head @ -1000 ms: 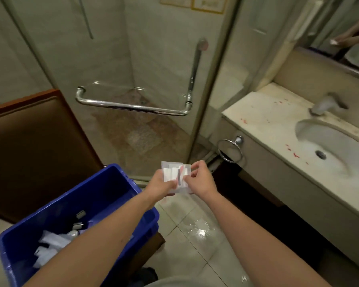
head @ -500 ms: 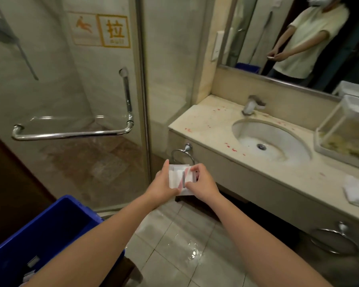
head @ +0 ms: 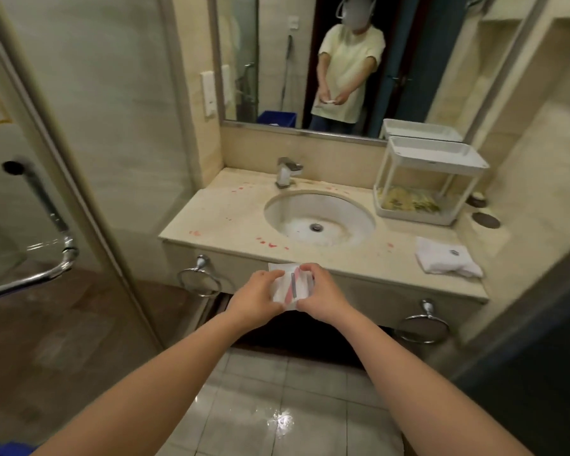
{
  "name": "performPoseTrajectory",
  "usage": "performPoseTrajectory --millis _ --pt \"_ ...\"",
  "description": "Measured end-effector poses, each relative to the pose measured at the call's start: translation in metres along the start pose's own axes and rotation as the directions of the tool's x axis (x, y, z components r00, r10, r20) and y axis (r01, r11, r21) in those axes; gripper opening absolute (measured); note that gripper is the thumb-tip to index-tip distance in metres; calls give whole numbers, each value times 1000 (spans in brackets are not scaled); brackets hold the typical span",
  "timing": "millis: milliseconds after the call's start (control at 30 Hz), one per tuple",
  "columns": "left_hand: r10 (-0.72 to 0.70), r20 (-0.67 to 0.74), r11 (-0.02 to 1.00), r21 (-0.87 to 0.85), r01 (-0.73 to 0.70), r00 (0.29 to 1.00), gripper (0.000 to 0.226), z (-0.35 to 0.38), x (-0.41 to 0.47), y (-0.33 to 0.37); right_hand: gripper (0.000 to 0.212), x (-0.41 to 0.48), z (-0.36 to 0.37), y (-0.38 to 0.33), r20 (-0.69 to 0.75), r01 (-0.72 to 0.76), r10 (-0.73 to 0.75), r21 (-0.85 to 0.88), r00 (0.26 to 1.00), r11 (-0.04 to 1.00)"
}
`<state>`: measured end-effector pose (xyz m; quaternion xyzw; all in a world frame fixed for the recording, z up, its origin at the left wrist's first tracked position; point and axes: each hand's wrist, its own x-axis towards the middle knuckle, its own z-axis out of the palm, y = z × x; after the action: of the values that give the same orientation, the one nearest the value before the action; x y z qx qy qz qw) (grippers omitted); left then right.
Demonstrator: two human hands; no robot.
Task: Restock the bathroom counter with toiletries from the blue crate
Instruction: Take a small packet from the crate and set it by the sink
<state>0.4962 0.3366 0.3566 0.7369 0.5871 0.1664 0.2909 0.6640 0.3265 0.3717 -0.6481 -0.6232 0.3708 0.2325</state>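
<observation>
A small stack of white toiletry packets (head: 292,286), with a dark strip and a pink strip showing, is held in front of me at the counter's front edge. My left hand (head: 255,299) grips its left side and my right hand (head: 323,296) pinches its right side and top. The beige bathroom counter (head: 231,222) with an oval sink (head: 320,218) lies just beyond the hands. Only a sliver of the blue crate (head: 0,448) shows at the bottom left corner.
A white two-tier organiser (head: 431,179) stands at the counter's back right, a folded white towel (head: 446,260) lies at its front right. The faucet (head: 287,172) stands behind the sink. Glass shower door (head: 46,225) on the left, towel rings (head: 199,281) under the counter, wet tiled floor (head: 277,419).
My view has swung right from the crate and shower door to face the counter and mirror. Both hands have kept hold of the packets and moved close to the counter's front edge.
</observation>
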Motion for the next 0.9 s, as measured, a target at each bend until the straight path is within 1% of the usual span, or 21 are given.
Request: performPoseTrajectory --millis 100,300,667,900 --pt "77 34 997 29 -78 996 70 12 23 23 72 2 -26 15 -66 -29 26 -49 997 998" --pt "197 129 978 41 -204 972 68 36 81 65 70 16 -74 41 -177 -125 111 -73 978 989" --pt "395 244 907 49 -418 886 68 46 212 118 68 83 -138 64 -386 -281 255 -11 886 960" --pt "479 284 854 67 -515 831 63 50 269 142 69 113 -169 73 -453 -319 300 35 840 947"
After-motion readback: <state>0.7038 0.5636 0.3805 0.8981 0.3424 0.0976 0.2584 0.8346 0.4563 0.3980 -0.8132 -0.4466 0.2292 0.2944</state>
